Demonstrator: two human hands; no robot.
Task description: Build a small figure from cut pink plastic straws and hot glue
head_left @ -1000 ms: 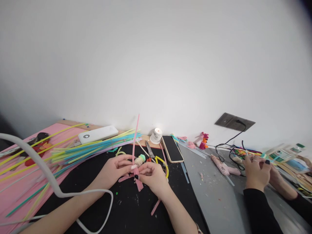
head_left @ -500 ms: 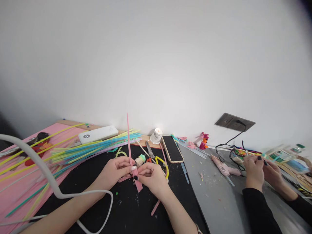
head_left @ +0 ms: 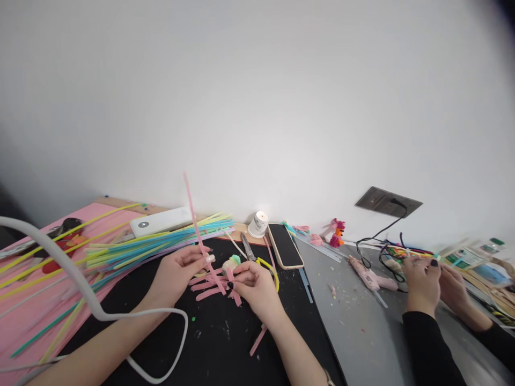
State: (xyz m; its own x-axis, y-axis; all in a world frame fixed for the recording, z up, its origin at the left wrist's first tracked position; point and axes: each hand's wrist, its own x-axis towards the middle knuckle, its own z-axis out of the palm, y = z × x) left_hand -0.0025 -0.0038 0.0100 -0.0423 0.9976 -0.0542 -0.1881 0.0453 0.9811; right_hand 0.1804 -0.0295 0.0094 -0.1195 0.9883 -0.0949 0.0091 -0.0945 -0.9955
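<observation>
My left hand (head_left: 177,273) pinches a long pink pipe cleaner (head_left: 193,214), its upper end standing well above the fingers and its lower end slanting down to the right. Close by, my right hand (head_left: 257,289) is closed on a short bunch of pink pipe cleaner pieces (head_left: 233,292). Several cut pink pieces (head_left: 206,294) lie on the black mat (head_left: 217,348) between the hands. Just behind the fingers sits a small pale roll with a green top (head_left: 231,264). Another pink piece (head_left: 258,340) lies partly under my right wrist.
Coloured pipe cleaners (head_left: 156,244) and a white power bank (head_left: 161,221) lie at left. A white cable (head_left: 88,300) crosses before my left arm. Behind are scissors (head_left: 247,246), a paper cup (head_left: 258,224) and a phone (head_left: 285,245). At right, a glue gun (head_left: 370,276) and a co-worker's hands (head_left: 422,284).
My left hand has moved left with the long pink pipe cleaner, away from my right hand. The bunch in my right hand now stands apart from it, and the cut pieces show more.
</observation>
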